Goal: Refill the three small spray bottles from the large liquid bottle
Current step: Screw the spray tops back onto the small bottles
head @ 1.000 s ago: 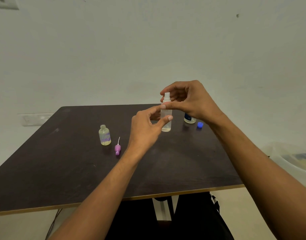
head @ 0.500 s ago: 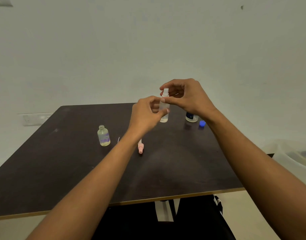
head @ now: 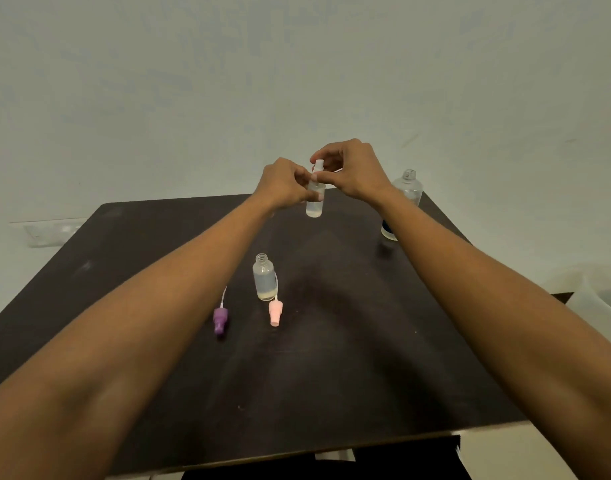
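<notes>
Above the dark table (head: 349, 368) I hold a small clear spray bottle (head: 315, 202) with a white spray top. My left hand (head: 284, 183) grips its body and my right hand (head: 352, 169) pinches the white top. A second small bottle (head: 263, 278), uncapped, stands on the table with a little liquid at its bottom. A pink spray head (head: 275, 312) lies just in front of it and a purple spray head (head: 220, 318) lies to its left. The large clear bottle (head: 402, 199), uncapped, stands at the back right, partly behind my right forearm.
A pale wall rises behind the table. A translucent plastic tub (head: 601, 296) sits off the table's right side. A white socket strip (head: 48, 232) is on the wall at the left. The table's near edge runs along the bottom of the view.
The view has tilted and shifted, so the table objects appear lower. Both hands stay on the small spray bottle, lifted a little higher. The blue cap is no longer visible.
</notes>
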A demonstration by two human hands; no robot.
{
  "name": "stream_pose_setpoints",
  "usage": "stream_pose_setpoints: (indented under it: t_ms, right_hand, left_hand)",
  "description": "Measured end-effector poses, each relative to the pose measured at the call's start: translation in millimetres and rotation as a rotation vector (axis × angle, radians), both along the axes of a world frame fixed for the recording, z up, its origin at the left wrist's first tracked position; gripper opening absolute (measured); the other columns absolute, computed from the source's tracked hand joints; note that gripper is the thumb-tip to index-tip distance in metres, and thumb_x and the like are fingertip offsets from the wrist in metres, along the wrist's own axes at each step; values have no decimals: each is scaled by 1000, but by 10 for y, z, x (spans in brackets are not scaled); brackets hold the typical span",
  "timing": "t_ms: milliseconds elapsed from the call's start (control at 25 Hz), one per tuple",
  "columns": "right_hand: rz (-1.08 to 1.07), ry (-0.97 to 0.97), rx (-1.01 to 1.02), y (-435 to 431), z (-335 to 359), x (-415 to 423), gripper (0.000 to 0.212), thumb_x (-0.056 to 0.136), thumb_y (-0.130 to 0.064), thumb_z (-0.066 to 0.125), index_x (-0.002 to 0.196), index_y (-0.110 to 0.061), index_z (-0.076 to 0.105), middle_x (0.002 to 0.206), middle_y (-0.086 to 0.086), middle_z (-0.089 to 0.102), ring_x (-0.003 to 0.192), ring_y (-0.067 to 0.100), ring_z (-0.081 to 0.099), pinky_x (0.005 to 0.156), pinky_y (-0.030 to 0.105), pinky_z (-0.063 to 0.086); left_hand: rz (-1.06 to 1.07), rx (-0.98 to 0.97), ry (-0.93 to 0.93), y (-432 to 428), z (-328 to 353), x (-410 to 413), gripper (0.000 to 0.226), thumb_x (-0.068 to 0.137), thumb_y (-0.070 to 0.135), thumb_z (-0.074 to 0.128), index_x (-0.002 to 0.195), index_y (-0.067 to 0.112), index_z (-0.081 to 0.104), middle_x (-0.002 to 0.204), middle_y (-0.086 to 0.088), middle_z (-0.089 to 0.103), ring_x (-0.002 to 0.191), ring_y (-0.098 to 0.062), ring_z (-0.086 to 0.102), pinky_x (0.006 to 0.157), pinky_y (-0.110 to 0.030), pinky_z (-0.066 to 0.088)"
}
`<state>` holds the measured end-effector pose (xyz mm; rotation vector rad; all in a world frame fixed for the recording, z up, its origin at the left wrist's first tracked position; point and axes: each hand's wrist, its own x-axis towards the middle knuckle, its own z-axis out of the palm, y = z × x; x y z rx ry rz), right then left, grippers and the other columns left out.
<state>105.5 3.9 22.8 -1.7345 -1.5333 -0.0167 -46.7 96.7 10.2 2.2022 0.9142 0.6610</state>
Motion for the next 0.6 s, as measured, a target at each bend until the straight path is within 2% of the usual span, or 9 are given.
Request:
stream_pose_setpoints:
  t_ms: [120, 280, 440, 600]
  right_hand:
    - [2, -5, -44, 272, -229, 75, 30, 88, -18, 85, 116, -13, 80, 108, 5, 80, 96, 12, 75, 89, 17, 57]
    - [2, 11, -88, 525, -491, 162, 27, 92, -14, 79, 120, -12, 78, 112, 7, 80, 104, 15, 74, 90, 16, 52]
    - [-2, 25, -119, 633, -629, 235, 29, 93, -14, 79, 122, -12, 77, 113, 8, 79, 105, 16, 74, 97, 24, 56]
    - [-9, 18, -124, 691, -681, 251, 31, 94, -16, 78, 125, -12, 76, 114, 9, 79, 106, 17, 74, 98, 22, 55]
  left_hand:
    - [17, 45, 106, 250, -148, 137, 40, 73, 22, 95, 108, 11, 81, 95, -2, 76, 92, -19, 74, 88, -32, 61]
    - [46, 54, 197, 487, -350, 295, 38, 72, 22, 95, 105, 11, 80, 95, -2, 74, 91, -19, 70, 78, -26, 49]
    - [44, 26, 210, 616, -500, 366, 37, 72, 22, 96, 103, 11, 80, 91, -2, 73, 90, -19, 69, 78, -27, 49]
    - [39, 29, 203, 686, -572, 383, 39, 73, 22, 95, 106, 10, 80, 92, -2, 73, 89, -19, 69, 79, -28, 51]
